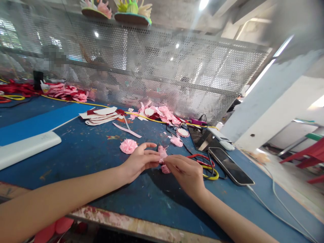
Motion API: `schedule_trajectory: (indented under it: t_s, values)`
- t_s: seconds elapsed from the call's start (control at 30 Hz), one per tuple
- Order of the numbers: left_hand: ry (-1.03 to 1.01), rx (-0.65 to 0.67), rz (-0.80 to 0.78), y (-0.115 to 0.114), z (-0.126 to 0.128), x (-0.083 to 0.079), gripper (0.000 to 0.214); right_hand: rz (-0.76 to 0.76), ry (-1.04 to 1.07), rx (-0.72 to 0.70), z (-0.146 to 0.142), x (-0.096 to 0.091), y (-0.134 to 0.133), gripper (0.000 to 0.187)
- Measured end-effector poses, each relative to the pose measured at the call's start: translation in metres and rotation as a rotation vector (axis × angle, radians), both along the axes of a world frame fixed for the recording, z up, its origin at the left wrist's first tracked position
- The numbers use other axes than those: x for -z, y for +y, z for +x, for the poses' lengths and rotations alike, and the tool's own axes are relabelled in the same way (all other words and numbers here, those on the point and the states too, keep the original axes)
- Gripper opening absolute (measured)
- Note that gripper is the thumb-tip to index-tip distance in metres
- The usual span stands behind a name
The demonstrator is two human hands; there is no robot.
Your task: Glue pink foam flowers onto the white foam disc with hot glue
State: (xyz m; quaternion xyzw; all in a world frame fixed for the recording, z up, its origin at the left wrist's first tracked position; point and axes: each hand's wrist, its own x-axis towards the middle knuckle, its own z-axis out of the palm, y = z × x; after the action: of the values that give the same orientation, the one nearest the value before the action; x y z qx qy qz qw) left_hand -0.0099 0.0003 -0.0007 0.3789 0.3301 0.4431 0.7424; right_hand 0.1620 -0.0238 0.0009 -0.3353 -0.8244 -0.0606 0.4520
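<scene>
Near the front middle of the blue table, a small gathered piece of pink fabric (162, 153) is held up between my two hands. My left hand (138, 158) reaches in from the left, its fingertips closed against the piece's side. From the right, my right hand (188, 172) pinches at its lower edge, the fingertips partly hidden. Another bit of pink fabric (165, 169) shows just below, between the hands. A round pink ruffled fabric flower (128, 146) lies beside my left hand. Right of my right hand are scissors with red and yellow handles (211, 172).
Behind are white and pink cut strips (103, 116), a pink fabric pile (164, 114) and a yellow cord (146, 117). A phone (231, 165) with a cable lies right; a white power bank-like bar (30, 148) lies left. A perforated metal screen (152, 67) rises at the back.
</scene>
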Motion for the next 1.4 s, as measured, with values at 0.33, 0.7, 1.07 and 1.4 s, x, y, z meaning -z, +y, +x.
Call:
schedule_trajectory:
  t_s: [0.33, 0.7, 1.07, 1.4]
  values:
    - [0.077, -0.006, 0.145, -0.001, 0.002, 0.000, 0.045, -0.642, 0.495, -0.030, -0.009, -0.002, 0.000, 0.008]
    - [0.128, -0.035, 0.226, -0.001, 0.004, -0.001, 0.044, -0.707, 0.627, 0.045, -0.013, -0.005, -0.003, 0.007]
    - [0.101, -0.095, 0.320, -0.006, 0.007, 0.001, 0.044, -0.672, 0.700, 0.099, -0.018, -0.003, -0.006, 0.014]
    - [0.134, -0.197, 0.402, -0.009, 0.009, -0.001, 0.043, -0.653, 0.823, 0.079, -0.024, -0.002, -0.007, 0.023]
